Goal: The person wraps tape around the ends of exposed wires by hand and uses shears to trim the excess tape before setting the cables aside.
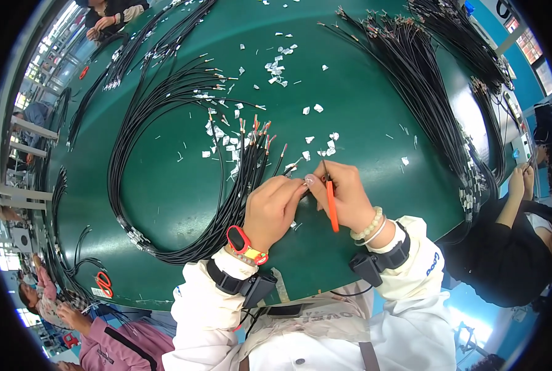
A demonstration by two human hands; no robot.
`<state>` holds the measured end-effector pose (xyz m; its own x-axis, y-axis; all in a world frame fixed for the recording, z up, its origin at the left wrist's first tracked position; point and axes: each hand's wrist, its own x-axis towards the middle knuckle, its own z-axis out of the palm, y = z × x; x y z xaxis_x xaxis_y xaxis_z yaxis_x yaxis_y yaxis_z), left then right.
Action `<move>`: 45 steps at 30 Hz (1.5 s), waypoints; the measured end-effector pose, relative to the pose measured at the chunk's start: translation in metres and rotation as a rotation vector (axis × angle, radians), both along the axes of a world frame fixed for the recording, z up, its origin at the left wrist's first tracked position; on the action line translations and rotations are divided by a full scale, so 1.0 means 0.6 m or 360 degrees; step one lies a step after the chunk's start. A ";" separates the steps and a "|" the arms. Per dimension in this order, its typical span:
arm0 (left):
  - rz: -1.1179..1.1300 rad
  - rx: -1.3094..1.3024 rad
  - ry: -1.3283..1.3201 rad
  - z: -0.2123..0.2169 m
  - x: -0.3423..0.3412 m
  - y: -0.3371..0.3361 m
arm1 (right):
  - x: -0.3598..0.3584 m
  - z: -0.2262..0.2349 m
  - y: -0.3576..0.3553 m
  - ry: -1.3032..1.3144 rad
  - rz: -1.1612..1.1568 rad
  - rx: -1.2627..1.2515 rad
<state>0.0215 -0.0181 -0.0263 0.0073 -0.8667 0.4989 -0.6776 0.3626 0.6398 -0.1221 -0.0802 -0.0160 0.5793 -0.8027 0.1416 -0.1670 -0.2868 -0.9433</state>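
Note:
My right hand is closed around a pair of scissors with orange handles, the dark blades pointing away from me. My left hand pinches the end of a black cable, mostly hidden by the fingers, and its fingertips meet my right thumb. Close beside my left hand lies a bundle of black cables with stripped ends showing coloured wires. It curves round to the left in a wide loop, with white labels along it. White scraps lie beyond my hands.
The green table carries a thick cable bundle at right and more cables at far left. Red-handled scissors lie near the left edge. People sit at both sides, and another person's hands show at the far left.

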 end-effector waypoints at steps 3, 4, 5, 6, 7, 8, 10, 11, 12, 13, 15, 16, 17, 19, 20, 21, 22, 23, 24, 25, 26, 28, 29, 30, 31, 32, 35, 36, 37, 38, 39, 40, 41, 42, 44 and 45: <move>-0.0012 0.0254 0.0202 0.020 0.000 0.000 | -0.001 -0.001 -0.009 -0.0075 0.0059 -0.0160; -0.0017 0.0375 0.0300 0.024 0.000 -0.001 | -0.002 -0.001 -0.011 -0.0074 0.0063 -0.0157; -0.0012 0.0377 0.0302 0.022 0.002 -0.001 | -0.003 -0.001 -0.013 -0.0053 0.0095 -0.0183; -0.0011 0.0305 0.0256 0.017 0.005 -0.002 | -0.005 -0.001 -0.015 -0.0033 0.0127 -0.0209; -0.0011 0.0235 0.0209 0.015 0.007 -0.003 | -0.005 -0.001 -0.014 -0.0011 0.0157 -0.0235; -0.0012 0.0164 0.0163 0.017 0.008 -0.003 | -0.005 0.001 -0.012 -0.0010 0.0159 -0.0233; 0.0016 0.0065 -0.0003 0.021 0.009 0.002 | -0.003 0.006 -0.008 -0.0063 0.0141 -0.0119; 0.0042 -0.0036 -0.0171 0.027 0.009 0.003 | -0.002 0.006 -0.006 -0.0089 0.0131 -0.0062; 0.0067 -0.0137 -0.0340 0.031 0.008 0.005 | -0.003 0.005 -0.006 -0.0087 0.0134 -0.0060; 0.0069 -0.0136 -0.0337 0.031 0.008 0.005 | -0.004 0.001 -0.007 -0.0096 0.0150 -0.0063; -0.0011 0.0035 -0.0260 0.032 0.012 0.005 | -0.007 -0.003 -0.011 -0.0116 0.0180 -0.0068; -0.0053 0.0120 -0.0221 0.032 0.013 0.006 | -0.009 -0.003 -0.013 -0.0114 0.0181 -0.0068; -0.0052 0.0121 -0.0220 0.034 0.015 0.007 | -0.009 -0.001 -0.015 -0.0153 0.0203 -0.0115; -0.0122 0.0559 0.0491 0.042 0.017 0.008 | -0.010 0.003 -0.016 -0.0232 0.0246 -0.0209; -0.0156 0.0774 0.0848 0.047 0.018 0.009 | -0.010 0.006 -0.016 -0.0232 0.0246 -0.0208; -0.0156 0.0776 0.0848 0.053 0.021 0.009 | -0.011 0.008 -0.015 -0.0249 0.0248 -0.0221; -0.0175 0.0827 0.0877 0.060 0.024 0.010 | -0.011 0.011 -0.014 -0.0265 0.0252 -0.0233; -0.0194 0.0879 0.0906 0.066 0.027 0.010 | -0.011 0.013 -0.013 -0.0281 0.0255 -0.0245; -0.0213 0.0930 0.0936 0.069 0.029 0.011 | -0.010 0.016 -0.013 -0.0281 0.0257 -0.0243; -0.0211 0.0932 0.0937 0.069 0.029 0.012 | -0.010 0.020 -0.012 -0.0255 0.0210 -0.0290; -0.0188 0.0893 0.0900 0.068 0.028 0.014 | -0.008 0.022 -0.011 -0.0228 0.0163 -0.0338; -0.0155 0.0818 0.0824 0.067 0.022 0.017 | -0.008 0.022 -0.008 -0.0202 0.0109 -0.0386; -0.0157 0.0819 0.0823 0.067 0.019 0.019 | -0.008 0.022 -0.004 -0.0255 0.0066 -0.0313; -0.0090 0.0632 0.0519 0.067 0.015 0.021 | -0.007 0.021 0.000 -0.0308 0.0023 -0.0241; -0.0025 0.0442 0.0216 0.067 0.011 0.023 | -0.007 0.020 0.003 -0.0362 -0.0020 -0.0169; 0.0041 0.0251 -0.0083 0.067 0.007 0.025 | -0.007 0.018 0.005 -0.0360 -0.0022 -0.0169; 0.0094 0.0102 -0.0475 0.065 -0.002 0.030 | -0.006 0.012 0.008 -0.0193 -0.0074 -0.0169; 0.0121 0.0026 -0.0671 0.064 -0.004 0.031 | -0.006 0.012 0.009 -0.0193 -0.0077 -0.0168; 0.0121 0.0025 -0.0673 0.063 -0.004 0.031 | -0.004 0.013 0.010 -0.0186 -0.0087 -0.0219; 0.0135 0.0018 -0.0682 0.061 -0.004 0.031 | -0.002 0.014 0.010 -0.0180 -0.0098 -0.0270; 0.0149 0.0011 -0.0690 0.059 -0.004 0.031 | -0.001 0.015 0.010 -0.0174 -0.0108 -0.0321; 0.0164 0.0005 -0.0699 0.059 -0.004 0.031 | -0.002 0.014 0.009 -0.0176 -0.0109 -0.0322; 0.0163 0.0004 -0.0701 0.059 -0.003 0.031 | -0.004 0.012 0.007 -0.0166 -0.0068 -0.0298; 0.0154 0.0065 -0.0592 0.060 -0.003 0.030 | -0.007 0.009 0.006 -0.0155 -0.0026 -0.0273; 0.0136 0.0185 -0.0372 0.062 -0.002 0.029 | -0.010 0.014 0.004 -0.0146 0.0018 -0.0248; 0.0138 0.0185 -0.0373 0.064 0.000 0.030 | -0.014 0.019 0.004 -0.0091 0.0058 -0.0315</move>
